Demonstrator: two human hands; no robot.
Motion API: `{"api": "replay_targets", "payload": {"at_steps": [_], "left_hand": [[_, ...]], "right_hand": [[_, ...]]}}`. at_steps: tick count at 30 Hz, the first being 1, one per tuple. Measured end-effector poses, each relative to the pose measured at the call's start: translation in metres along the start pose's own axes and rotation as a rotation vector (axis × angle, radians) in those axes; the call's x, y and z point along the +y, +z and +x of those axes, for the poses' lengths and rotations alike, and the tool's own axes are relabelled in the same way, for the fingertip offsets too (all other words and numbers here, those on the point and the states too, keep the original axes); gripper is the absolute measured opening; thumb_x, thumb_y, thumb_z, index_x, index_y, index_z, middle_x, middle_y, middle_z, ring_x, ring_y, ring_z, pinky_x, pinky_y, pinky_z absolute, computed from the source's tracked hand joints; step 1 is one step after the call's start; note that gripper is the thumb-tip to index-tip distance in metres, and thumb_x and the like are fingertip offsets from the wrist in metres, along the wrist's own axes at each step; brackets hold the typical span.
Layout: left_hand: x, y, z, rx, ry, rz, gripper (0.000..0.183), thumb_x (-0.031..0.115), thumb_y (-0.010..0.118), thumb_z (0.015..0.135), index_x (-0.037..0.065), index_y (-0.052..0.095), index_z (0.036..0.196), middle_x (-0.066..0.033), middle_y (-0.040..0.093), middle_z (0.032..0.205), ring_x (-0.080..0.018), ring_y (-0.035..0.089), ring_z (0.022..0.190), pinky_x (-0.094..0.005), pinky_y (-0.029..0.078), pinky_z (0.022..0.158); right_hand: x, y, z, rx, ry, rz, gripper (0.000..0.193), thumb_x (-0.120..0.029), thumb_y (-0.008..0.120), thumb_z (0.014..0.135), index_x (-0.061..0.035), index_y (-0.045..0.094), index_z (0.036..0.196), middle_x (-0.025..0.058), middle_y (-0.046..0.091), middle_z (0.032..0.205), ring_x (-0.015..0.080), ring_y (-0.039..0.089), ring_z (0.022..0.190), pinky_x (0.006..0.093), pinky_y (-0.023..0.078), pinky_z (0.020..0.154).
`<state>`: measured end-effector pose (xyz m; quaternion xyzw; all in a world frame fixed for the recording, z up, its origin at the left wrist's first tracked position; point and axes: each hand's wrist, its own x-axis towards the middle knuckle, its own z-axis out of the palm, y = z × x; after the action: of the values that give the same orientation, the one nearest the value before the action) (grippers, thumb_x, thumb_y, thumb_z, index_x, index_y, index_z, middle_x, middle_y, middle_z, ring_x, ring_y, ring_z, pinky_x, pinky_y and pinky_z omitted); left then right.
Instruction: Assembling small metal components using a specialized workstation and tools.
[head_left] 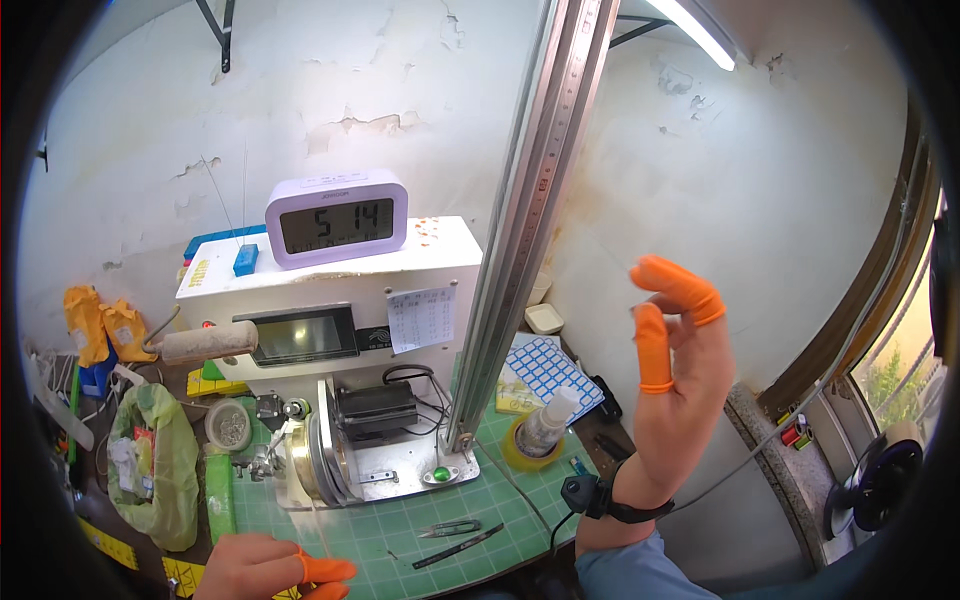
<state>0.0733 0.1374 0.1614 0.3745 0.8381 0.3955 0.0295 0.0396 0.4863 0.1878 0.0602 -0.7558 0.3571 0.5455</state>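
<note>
My right hand point(690, 350) is raised beside the metal upright, with orange finger covers on the thumb and index finger. Its fingers are bent toward each other in a pinch; anything between them is too fine to make out. At the lower edge, my left hand point(255, 568) also wears orange finger covers and points right, fingers close together, its tips partly cut off by the frame. Just above it is a brass-coloured wheel point(303, 465) on a white bench machine point(420, 262) with a small screen point(305, 335). A black strap with a small device point(590, 495) circles my right wrist.
Thread snips point(450, 528) and dark tweezers point(458, 546) lie on the green cutting mat point(380, 555). A metal upright point(535, 190) rises behind. A bottle point(545, 425) stands in a yellow holder; a lined bin point(165, 500) is at left. A lilac clock point(338, 220) tops the machine.
</note>
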Motion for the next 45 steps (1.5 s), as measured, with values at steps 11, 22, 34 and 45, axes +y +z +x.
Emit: {"api": "replay_targets", "payload": {"at_steps": [11,22,34,45], "left_hand": [[-0.012,-0.012,-0.022,0.045,-0.003,-0.005,0.017,-0.002,0.078,0.086,-0.001,0.075,0.103,-0.0133,0.068,0.083,-0.0262,0.065,0.069,-0.0333,0.049,0.061],[-0.03,-0.006,-0.036,0.069,-0.066,0.073,0.02,0.011,0.086,0.077,0.008,0.083,0.097,-0.0093,0.073,0.071,-0.0224,0.072,0.061,-0.0292,0.053,0.057],[-0.031,-0.018,-0.032,0.054,0.001,-0.129,0.015,-0.004,0.076,0.087,-0.002,0.075,0.102,-0.0143,0.069,0.082,-0.026,0.066,0.07,-0.033,0.05,0.062],[-0.032,-0.008,-0.032,0.089,-0.05,-0.059,0.017,0.003,0.081,0.082,0.003,0.079,0.099,-0.0118,0.071,0.076,-0.0239,0.07,0.066,-0.0305,0.052,0.06]], "right_hand": [[-0.043,0.003,0.01,0.266,-0.285,0.276,0.037,-0.035,0.061,0.103,-0.0001,0.069,0.097,0.007,0.063,0.083,0.0113,0.048,0.069,0.0281,0.034,0.061],[-0.05,0.056,0.063,-0.045,-0.13,-0.05,0.016,-0.007,0.079,0.091,0.0006,0.068,0.101,0.0067,0.071,0.082,0.013,0.06,0.064,0.0261,0.048,0.061],[-0.034,0.027,0.047,-0.196,0.186,0.724,0.009,-0.006,0.072,0.098,0.0016,0.069,0.101,0.0093,0.072,0.084,0.01,0.064,0.065,0.0248,0.054,0.053],[-0.038,0.072,0.075,0.065,-0.155,-0.137,0.02,-0.012,0.081,0.092,-0.0011,0.067,0.1,0.0039,0.069,0.084,0.0096,0.059,0.065,0.0232,0.045,0.053]]}}
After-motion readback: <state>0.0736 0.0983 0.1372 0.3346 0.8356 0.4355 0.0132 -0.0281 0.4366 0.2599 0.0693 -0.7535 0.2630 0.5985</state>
